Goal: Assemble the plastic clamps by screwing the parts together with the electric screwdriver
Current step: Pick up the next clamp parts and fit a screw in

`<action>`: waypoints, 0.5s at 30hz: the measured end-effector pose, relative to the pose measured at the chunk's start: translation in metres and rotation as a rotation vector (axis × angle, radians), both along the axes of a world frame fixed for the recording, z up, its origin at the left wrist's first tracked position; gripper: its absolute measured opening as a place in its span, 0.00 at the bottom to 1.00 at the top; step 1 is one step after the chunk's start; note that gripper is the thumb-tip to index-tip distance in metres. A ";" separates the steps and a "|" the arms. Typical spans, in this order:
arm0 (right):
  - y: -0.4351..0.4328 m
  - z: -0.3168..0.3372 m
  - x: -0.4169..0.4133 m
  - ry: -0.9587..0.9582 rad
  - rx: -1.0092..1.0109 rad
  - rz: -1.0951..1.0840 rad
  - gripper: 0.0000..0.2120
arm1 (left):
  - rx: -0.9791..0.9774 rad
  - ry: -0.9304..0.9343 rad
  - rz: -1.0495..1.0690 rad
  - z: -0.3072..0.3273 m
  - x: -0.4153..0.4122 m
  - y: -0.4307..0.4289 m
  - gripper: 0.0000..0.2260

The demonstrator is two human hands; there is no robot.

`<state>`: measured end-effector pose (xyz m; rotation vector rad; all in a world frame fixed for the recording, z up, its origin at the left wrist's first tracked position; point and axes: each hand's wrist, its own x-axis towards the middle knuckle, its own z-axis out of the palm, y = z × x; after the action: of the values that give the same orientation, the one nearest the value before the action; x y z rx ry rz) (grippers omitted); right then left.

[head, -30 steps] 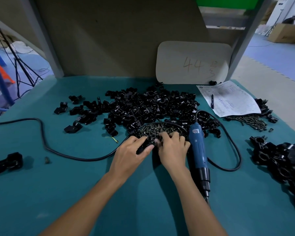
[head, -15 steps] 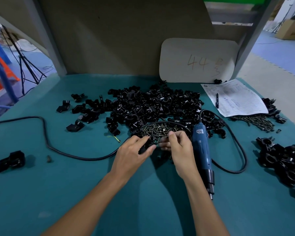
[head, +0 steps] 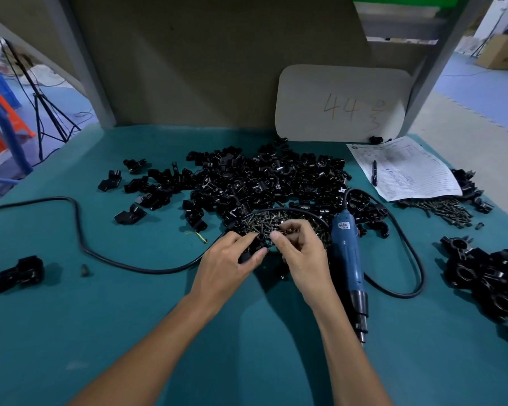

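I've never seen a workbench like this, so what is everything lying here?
loose clamp parts: large heap, black, table centre
screws: two heaps, brassy, near centre and far right
electric screwdriver: one, blue, lying right of the near screws
cable: one, black, looping over the teal table
joined clamps: heap, black, right edge
paper: one, white, far right, pen on it
board: one, white, marked 44, at the back
left hand: grips a black clamp part
right hand: pinches screws beside it

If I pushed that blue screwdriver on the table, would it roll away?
Maybe a little: the blue screwdriver has a round body and lies flat on the table. Its black cord would likely tug it back. It looks stiff and probably heavy for its size, so it shouldn't go far.
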<state>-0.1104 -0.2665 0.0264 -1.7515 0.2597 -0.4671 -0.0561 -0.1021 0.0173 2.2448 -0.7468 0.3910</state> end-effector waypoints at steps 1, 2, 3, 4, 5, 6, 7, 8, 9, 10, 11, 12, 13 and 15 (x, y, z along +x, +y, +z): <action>0.000 0.001 0.000 -0.003 0.029 -0.007 0.06 | 0.001 0.001 -0.002 0.000 0.000 0.000 0.20; 0.000 0.002 0.000 -0.009 0.046 -0.008 0.07 | 0.004 -0.001 -0.004 0.001 0.000 0.000 0.20; 0.000 0.003 0.000 -0.012 0.048 -0.002 0.06 | 0.010 -0.006 -0.006 0.001 -0.001 0.000 0.20; 0.000 0.003 0.000 -0.010 0.060 0.013 0.05 | 0.015 -0.012 -0.007 0.002 -0.001 0.000 0.19; 0.001 0.003 0.000 -0.007 0.094 0.036 0.04 | 0.019 -0.016 -0.008 0.002 -0.001 0.000 0.19; 0.001 0.004 0.000 -0.004 0.140 0.070 0.02 | 0.022 -0.015 -0.009 0.001 -0.001 0.000 0.19; 0.001 0.004 0.000 -0.001 0.178 0.105 0.03 | 0.023 -0.011 -0.008 0.001 -0.001 0.001 0.18; 0.001 0.004 -0.001 0.007 0.210 0.136 0.05 | 0.018 -0.004 -0.006 0.001 -0.001 0.001 0.18; 0.001 0.005 -0.001 0.017 0.235 0.159 0.07 | 0.011 0.001 -0.002 0.002 -0.001 0.001 0.19; 0.000 0.006 -0.002 0.024 0.256 0.170 0.07 | 0.007 0.001 0.000 0.002 -0.001 0.001 0.19; -0.001 0.006 -0.002 0.027 0.272 0.173 0.08 | 0.006 -0.005 0.000 0.002 -0.001 0.001 0.19; -0.002 0.006 -0.002 0.032 0.286 0.172 0.08 | 0.007 -0.014 -0.001 0.002 -0.001 0.001 0.19; -0.003 0.005 -0.002 0.040 0.297 0.173 0.08 | 0.009 -0.020 -0.001 0.002 -0.001 0.000 0.20; -0.004 0.005 -0.001 0.067 0.308 0.182 0.09 | 0.008 -0.019 0.000 0.002 -0.001 0.000 0.20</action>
<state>-0.1118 -0.2708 0.0310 -1.4738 0.2054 -0.2237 -0.0570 -0.1020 0.0193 2.2514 -0.7594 0.4101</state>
